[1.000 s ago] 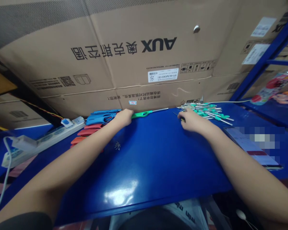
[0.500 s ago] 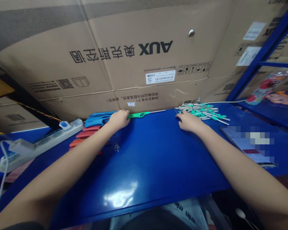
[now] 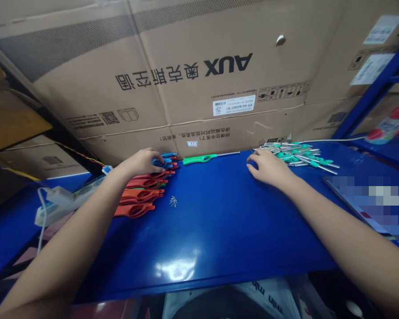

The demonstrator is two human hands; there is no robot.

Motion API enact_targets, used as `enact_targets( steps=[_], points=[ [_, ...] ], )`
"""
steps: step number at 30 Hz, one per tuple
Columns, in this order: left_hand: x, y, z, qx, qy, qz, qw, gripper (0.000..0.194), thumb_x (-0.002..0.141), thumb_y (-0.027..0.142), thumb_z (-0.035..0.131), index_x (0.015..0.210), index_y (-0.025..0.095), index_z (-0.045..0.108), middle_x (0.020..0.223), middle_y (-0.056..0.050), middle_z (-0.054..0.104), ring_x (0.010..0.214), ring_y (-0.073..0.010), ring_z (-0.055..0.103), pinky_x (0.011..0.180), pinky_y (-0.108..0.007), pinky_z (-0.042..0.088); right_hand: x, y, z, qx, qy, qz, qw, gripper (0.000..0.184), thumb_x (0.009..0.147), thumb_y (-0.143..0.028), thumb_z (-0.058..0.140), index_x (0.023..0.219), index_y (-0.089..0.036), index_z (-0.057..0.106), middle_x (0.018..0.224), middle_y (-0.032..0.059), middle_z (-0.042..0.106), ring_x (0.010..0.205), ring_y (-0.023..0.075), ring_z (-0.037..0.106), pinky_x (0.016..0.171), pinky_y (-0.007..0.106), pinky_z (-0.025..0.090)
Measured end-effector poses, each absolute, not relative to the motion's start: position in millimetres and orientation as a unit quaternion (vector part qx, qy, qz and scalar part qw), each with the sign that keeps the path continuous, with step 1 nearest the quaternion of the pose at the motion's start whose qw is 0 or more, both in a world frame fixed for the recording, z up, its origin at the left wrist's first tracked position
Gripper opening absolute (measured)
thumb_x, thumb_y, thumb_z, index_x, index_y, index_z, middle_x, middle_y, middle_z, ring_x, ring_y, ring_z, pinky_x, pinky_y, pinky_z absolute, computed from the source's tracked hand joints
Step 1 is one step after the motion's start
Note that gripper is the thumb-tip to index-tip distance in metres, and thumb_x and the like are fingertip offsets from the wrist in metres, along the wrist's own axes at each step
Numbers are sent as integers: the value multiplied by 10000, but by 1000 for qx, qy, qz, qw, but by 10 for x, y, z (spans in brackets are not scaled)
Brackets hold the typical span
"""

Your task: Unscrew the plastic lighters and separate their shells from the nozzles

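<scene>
My left hand [image 3: 140, 163] lies over the blue-handled utility lighters [image 3: 166, 161], its fingertips on their handles and partly hiding them. Red-orange lighter handles [image 3: 136, 197] are stacked below it, nearer me. To its right, a green-handled lighter with a metal nozzle [image 3: 199, 159] lies alone along the back edge, touching neither hand. My right hand [image 3: 267, 167] rests flat on the blue table, fingers spread, holding nothing. Just beyond it is a loose pile of metal-tubed pieces with green parts [image 3: 297, 155].
The blue metal table [image 3: 216, 239] ends against a large cardboard AUX carton [image 3: 186, 88]. A white power strip [image 3: 69, 199] with cables sits at the left, and a tablet with a blurred screen [image 3: 362, 199] lies at the right. A blue shelf frame [image 3: 369, 97] stands at right.
My left hand has moved left, from the green lighter's handle onto the blue lighters. The green lighter stays put. The right hand has shifted slightly, and the whole view has swung a little.
</scene>
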State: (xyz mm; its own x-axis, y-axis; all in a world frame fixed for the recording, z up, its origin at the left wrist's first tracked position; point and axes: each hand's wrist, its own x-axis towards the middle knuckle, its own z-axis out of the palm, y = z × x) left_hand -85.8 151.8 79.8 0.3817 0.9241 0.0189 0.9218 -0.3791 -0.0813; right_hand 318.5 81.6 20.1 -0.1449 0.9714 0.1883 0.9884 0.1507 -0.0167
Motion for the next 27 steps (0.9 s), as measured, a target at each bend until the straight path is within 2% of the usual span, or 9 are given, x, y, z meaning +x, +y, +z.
enact_targets(
  steps=[5, 9, 12, 15, 19, 22, 27],
  points=[
    [-925, 1525, 702, -831, -554, -31, 48, 385, 717, 477, 671, 981, 205, 737, 1004, -72, 639, 939, -252, 643, 865, -323, 515, 3083, 785, 160, -606, -784, -63, 118, 290, 982, -304, 451, 1059, -195, 708, 1162, 100, 659, 1149, 268, 573, 830, 362, 493],
    [-915, 1516, 674, -829, -555, -29, 53, 311, 733, 456, 651, 899, 217, 761, 985, -73, 644, 910, -251, 641, 872, -333, 513, 3055, 776, 139, -578, -803, -58, 131, 289, 980, -296, 445, 1003, -193, 714, 1122, 98, 684, 1106, 257, 592, 820, 349, 479],
    [-891, 1501, 667, -832, -552, -25, 55, 329, 776, 501, 614, 873, 230, 774, 977, -78, 655, 894, -245, 648, 874, -333, 514, 3028, 779, 117, -565, -814, -52, 129, 290, 980, -296, 445, 988, -193, 716, 1107, 100, 695, 1090, 254, 597, 817, 345, 474],
    [-866, 1501, 641, -828, -557, -13, 58, 350, 759, 553, 629, 834, 243, 773, 959, -71, 665, 885, -242, 657, 853, -320, 518, 2997, 780, 96, -557, -821, -42, 121, 287, 978, -296, 453, 990, -192, 720, 1099, 97, 702, 1077, 251, 601, 798, 339, 473],
    [-827, 1493, 609, -819, -570, 7, 74, 251, 753, 456, 625, 798, 246, 755, 967, -61, 661, 880, -242, 672, 811, -307, 519, 2981, 784, 79, -548, -828, -30, 116, 288, 978, -291, 459, 992, -183, 725, 1090, 96, 706, 1088, 249, 603, 796, 328, 470],
    [-777, 1443, 641, -802, -584, 32, 119, 228, 818, 400, 583, 861, 230, 730, 1028, -61, 673, 899, -242, 672, 783, -302, 514, 2986, 788, 72, -542, -832, -26, 118, 295, 984, -295, 455, 984, -178, 726, 1081, 99, 707, 1084, 247, 603, 814, 329, 466],
    [-655, 1295, 799, -773, -605, 71, 177, 206, 931, 335, 501, 916, 201, 657, 1003, -70, 707, 932, -267, 672, 778, -319, 505, 2989, 781, 73, -538, -833, -27, 127, 305, 989, -300, 450, 984, -166, 723, 1077, 99, 707, 1078, 246, 603, 784, 327, 457]
  ],
)
